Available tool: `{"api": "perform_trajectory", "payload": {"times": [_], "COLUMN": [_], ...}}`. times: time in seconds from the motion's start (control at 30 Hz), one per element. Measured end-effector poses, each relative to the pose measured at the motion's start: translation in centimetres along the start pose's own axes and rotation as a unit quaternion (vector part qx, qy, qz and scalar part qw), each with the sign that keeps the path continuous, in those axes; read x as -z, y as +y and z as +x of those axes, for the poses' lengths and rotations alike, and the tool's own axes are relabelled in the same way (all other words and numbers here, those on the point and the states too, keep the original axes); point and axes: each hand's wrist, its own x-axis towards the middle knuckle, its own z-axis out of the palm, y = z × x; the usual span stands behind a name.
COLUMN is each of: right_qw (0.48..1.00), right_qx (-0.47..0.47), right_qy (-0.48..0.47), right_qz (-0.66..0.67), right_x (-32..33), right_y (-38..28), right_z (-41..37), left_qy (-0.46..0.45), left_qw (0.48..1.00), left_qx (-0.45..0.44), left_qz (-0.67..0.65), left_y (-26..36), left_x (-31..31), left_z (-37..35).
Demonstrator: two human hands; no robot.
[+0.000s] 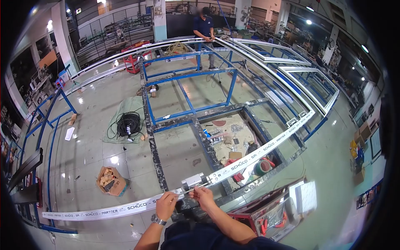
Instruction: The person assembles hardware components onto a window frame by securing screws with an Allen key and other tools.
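My left hand (167, 205) is closed at the inner end of a long white profile (104, 212) printed "SCHÜCO - PARTNER". Just right of it, my right hand (203, 197) has its fingers bent together below a silver metal block (192, 181); what they hold is too small to tell. The block sits by the gap between this profile and a second printed white profile (250, 159), which runs up to the right. Thin rods show beside the block, above my right fingers.
Blue metal frames (191, 112) and a dark spattered frame (153, 160) stand ahead. A cardboard box (112, 181) and black cable coil (128, 123) lie on the floor at left. A red tool cart (266, 214) is right. Another person (203, 26) stands at the far end.
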Motion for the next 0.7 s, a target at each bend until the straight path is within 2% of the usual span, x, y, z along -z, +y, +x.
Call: {"api": "perform_trajectory", "payload": {"times": [0.03,0.1,0.13,0.17,0.3,0.4,0.43,0.53,0.63,0.7], "right_qw": [1.0,1.0,1.0,0.999,0.998,0.999,0.999,0.999,0.999,0.999], "right_qx": [0.004,0.013,0.016,0.019,0.021,0.007,0.002,-0.001,0.011,0.015], "right_qy": [-0.004,-0.008,-0.009,-0.011,-0.018,-0.002,0.008,0.022,0.003,-0.014], "right_qz": [0.004,0.013,0.019,0.024,0.049,0.051,0.035,0.024,0.038,0.037], "right_x": [0.1,0.2,0.2,0.1,0.1,-0.3,-0.5,-0.3,0.1,0.0], "right_y": [0.2,0.3,0.3,0.2,0.1,-0.2,-0.5,-0.4,-0.2,-0.2], "right_z": [0.1,0.1,-0.1,-0.3,-0.4,-0.8,-0.7,-0.2,0.1,-0.1], "left_qy": [0.003,-0.042,-0.063,-0.131,-0.164,-0.105,-0.063,0.028,0.001,-0.078], "left_qw": [0.997,0.965,0.936,0.875,0.868,0.936,0.981,0.997,0.977,0.954], "left_qx": [0.051,0.201,0.274,0.377,0.352,0.264,0.161,0.001,0.214,0.283], "left_qz": [-0.055,-0.162,-0.214,-0.275,-0.31,-0.207,-0.084,0.078,0.013,-0.063], "left_y": [1.5,0.9,0.4,-0.6,-1.6,-0.2,0.1,0.2,0.7,0.7], "left_x": [0.6,0.6,0.7,0.8,0.7,0.7,0.5,0.2,0.5,0.9], "left_z": [0.4,-0.2,-0.5,-0.5,-0.6,-0.6,-0.6,-0.8,-1.1,-0.9]}}
